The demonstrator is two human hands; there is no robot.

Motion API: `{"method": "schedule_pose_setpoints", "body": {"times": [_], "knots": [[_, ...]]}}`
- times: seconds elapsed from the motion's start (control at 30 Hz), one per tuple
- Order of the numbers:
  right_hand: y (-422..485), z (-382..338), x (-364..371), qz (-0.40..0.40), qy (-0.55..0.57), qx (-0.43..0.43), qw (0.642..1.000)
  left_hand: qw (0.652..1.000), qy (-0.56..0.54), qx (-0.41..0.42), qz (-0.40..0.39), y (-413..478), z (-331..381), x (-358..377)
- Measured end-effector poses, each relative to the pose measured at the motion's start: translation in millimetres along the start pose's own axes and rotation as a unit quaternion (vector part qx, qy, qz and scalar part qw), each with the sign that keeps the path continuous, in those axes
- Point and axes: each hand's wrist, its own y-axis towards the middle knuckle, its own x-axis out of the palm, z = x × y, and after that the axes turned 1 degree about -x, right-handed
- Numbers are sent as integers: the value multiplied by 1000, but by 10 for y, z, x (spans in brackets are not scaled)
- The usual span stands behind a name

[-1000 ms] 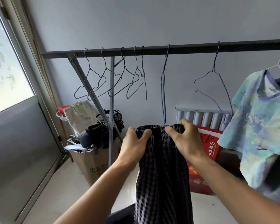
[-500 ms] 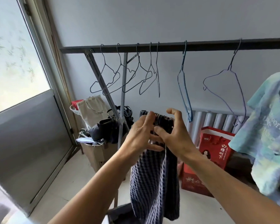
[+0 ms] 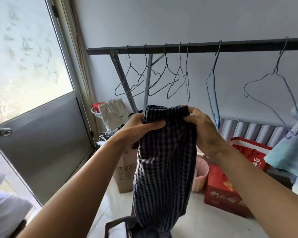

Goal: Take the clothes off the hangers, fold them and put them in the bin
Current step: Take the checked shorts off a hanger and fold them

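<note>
head view: both hands hold a dark checked garment (image 3: 165, 169) up in front of the chest, below the clothes rail (image 3: 196, 48). the left hand (image 3: 138, 127) grips the gathered top edge on its left side, thumb across the front of the cloth and fingers curled behind. the right hand (image 3: 206, 134) pinches the top edge on its right side, with the cloth bunched under the thumb. the top band is crumpled into ridges between the two hands. the rest of the garment hangs straight down in a narrow column, free of any hanger. its lower end drops out of sight at the bottom of the frame, over a dark-rimmed container (image 3: 110, 227) of which only a corner shows.

on the rail hang a cluster of bare wire hangers (image 3: 155, 79), a blue hanger (image 3: 212, 93) turned edge-on, and a purple hanger (image 3: 273, 93), all without clothes. a pale blue-green shirt (image 3: 292, 148) hangs at the right edge, cut off by the frame.

on the pale floor (image 3: 205, 224) behind the garment stand a cardboard box (image 3: 126, 169), a canvas bag (image 3: 113, 112), a pink tub (image 3: 200, 174), a red box (image 3: 220, 191) and a red gift bag (image 3: 251, 152). a white radiator (image 3: 258, 131) runs along the wall. a grey door (image 3: 41, 134) with a frosted pane fills the left.
</note>
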Motion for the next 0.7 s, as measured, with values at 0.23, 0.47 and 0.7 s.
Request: {"method": "schedule_pose_setpoints", "body": {"times": [0.23, 0.47, 0.7], "knots": [[-87, 294, -54, -73, -87, 71, 991, 988, -119, -12, 93, 79, 75, -50], [-273, 584, -130, -156, -95, 171, 968, 949, -273, -80, 136, 71, 97, -255], [-212, 427, -79, -121, 75, 187, 972, 906, -392, -134, 88, 40, -86, -460]]}}
